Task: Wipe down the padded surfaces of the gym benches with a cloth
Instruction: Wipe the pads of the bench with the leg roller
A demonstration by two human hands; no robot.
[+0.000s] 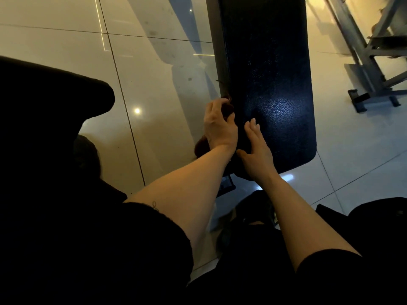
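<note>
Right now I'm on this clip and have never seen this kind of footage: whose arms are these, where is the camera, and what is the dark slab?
There is one picture, taken by a wide-angle camera on a person's head, looking down at their own bare arms. The dark slab is a gym bench pad, black and textured, standing on a glossy tiled floor. The left hand grips a dark cloth against the pad's left edge. The right hand rests flat on the pad with straight fingers and holds nothing. At upper right is the grey metal frame of other equipment.
</note>
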